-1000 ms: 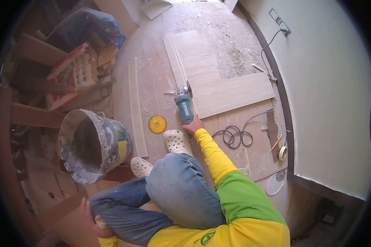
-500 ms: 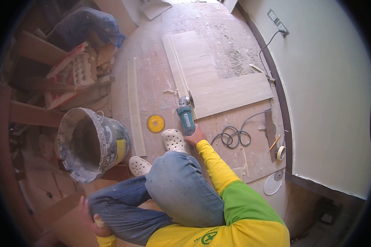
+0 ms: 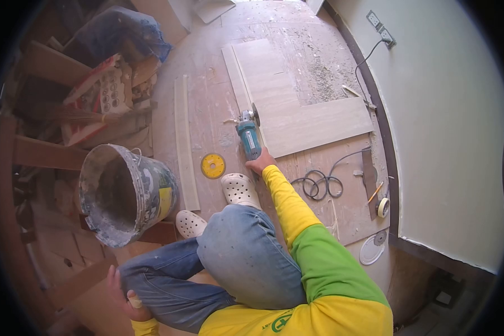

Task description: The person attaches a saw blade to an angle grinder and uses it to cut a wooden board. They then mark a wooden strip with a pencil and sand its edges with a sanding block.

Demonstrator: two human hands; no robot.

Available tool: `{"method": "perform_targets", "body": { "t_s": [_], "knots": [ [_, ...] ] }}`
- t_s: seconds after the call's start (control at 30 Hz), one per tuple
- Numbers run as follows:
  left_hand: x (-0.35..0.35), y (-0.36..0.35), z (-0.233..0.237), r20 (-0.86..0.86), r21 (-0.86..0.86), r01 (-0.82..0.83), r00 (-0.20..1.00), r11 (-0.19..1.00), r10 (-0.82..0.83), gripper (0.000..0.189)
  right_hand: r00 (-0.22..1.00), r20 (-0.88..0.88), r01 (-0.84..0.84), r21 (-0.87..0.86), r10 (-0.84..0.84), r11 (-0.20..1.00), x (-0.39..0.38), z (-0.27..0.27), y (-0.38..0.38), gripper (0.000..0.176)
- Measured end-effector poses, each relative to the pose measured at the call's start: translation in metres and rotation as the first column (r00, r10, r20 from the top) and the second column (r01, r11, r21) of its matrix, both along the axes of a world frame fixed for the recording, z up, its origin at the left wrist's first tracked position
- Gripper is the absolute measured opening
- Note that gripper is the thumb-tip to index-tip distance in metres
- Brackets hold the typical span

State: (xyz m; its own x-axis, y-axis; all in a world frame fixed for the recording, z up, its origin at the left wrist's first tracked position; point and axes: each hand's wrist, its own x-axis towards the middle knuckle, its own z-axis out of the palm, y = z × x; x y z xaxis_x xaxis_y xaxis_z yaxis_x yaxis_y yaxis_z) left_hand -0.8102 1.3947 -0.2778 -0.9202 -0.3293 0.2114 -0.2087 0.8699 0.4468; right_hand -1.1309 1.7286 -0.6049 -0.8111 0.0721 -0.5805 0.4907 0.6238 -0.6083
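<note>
My right hand (image 3: 261,162) is wrapped round the rear of a teal angle grinder (image 3: 248,139). The grinder's disc (image 3: 256,114) stands upright at the cut line between a narrow strip (image 3: 234,78) and the large L-shaped tile (image 3: 313,123). Against my bent knee rests my left hand (image 3: 123,294), fingers stretched out and holding nothing; its thumb has a light wrapping. A yellow cutting disc (image 3: 213,166) lies flat on the floor, left of the grinder and just ahead of my white clogs (image 3: 241,189).
A mortar-smeared bucket (image 3: 162,193) stands at left, near a long thin tile strip (image 3: 186,145). The coiled power cord (image 3: 319,185) lies at right, close to a pencil (image 3: 375,192) and a tape roll (image 3: 383,207). A plug sits in the wall socket (image 3: 386,38). Debris and boxes fill the left side.
My right hand has pushed the grinder forward and slightly left along the tile's cut line. My left hand stays at the knee.
</note>
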Motion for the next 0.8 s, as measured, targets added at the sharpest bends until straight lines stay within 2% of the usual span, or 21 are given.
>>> {"method": "perform_targets", "body": {
  "t_s": [0.2,0.53,0.8],
  "knots": [
    [-0.001,0.001,0.000,-0.003,-0.012,-0.004,1.000,1.000,0.004,0.068,1.000,-0.025,0.011,-0.001,-0.011,1.000,0.015,-0.002,0.001,0.087],
    [0.001,0.000,0.000,-0.020,-0.005,0.014,1.000,1.000,-0.014,0.068,0.999,0.034,0.007,-0.020,-0.006,1.000,0.100,0.003,0.021,0.085],
    [0.001,0.000,0.000,-0.012,0.003,0.010,1.000,1.000,-0.009,0.068,0.999,0.016,0.031,-0.048,-0.030,0.998,0.079,-0.003,0.014,0.083]
  ]
}}
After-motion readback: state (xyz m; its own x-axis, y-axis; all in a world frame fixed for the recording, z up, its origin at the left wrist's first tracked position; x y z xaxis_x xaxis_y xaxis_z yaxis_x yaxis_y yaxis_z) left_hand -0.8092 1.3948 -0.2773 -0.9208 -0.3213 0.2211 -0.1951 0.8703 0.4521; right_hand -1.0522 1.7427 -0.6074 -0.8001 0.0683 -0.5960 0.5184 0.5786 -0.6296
